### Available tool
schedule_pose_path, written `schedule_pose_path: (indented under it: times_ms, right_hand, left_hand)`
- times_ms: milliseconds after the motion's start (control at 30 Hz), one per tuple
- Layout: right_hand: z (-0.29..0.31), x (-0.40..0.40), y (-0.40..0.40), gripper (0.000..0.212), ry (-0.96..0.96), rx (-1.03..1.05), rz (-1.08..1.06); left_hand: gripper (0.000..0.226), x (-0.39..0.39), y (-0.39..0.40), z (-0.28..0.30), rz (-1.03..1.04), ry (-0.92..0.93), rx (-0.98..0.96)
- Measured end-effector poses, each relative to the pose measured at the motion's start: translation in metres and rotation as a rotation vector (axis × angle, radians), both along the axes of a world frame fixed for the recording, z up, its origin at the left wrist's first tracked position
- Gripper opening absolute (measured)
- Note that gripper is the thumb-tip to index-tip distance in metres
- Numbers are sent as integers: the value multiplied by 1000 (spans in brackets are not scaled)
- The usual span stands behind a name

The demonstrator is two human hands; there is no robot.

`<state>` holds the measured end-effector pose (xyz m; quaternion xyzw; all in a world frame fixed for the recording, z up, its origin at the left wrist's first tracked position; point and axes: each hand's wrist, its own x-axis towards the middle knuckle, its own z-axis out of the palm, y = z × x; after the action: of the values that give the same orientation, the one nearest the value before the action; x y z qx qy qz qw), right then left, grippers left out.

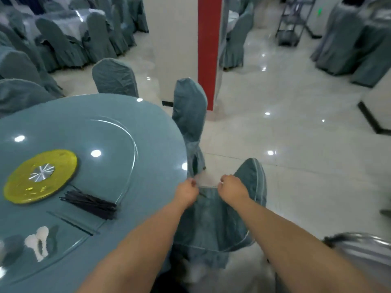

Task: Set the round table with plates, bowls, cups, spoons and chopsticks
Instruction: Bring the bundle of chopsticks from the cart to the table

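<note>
Blue-grey chair cover [213, 218] is gripped at its top edge by the left hand [188, 192] and right hand [232, 188], fingers curled around cloth. Chopsticks [90, 205] and spoons [38, 243] lie on the tabletop [148, 134]; open floor [296, 123] is on the right.

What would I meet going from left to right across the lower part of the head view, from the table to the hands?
White spoons → yellow disc → black chopsticks → left hand → right hand, both hands gripping the chair cover.
</note>
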<state>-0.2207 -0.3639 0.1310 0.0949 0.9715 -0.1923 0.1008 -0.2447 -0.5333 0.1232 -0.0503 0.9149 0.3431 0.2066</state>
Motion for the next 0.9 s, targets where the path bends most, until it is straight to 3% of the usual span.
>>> schedule_pose_path:
  times_ms: [267, 367, 567, 900]
  right_hand:
    - [-8, 78, 120, 31, 23, -1, -357]
    - [-9, 116, 154, 33, 7, -18, -543]
    - [-6, 195, 208, 29, -51, -75, -923]
    - [-23, 396, 255, 26, -19, -108, -1491]
  left_hand:
    - [29, 30, 139, 4, -339, 39, 69]
    - [29, 39, 189, 3, -512, 121, 78]
    - [31, 70, 279, 0, -823, 105, 118]
    - [26, 201, 412, -18, -1326, 39, 59]
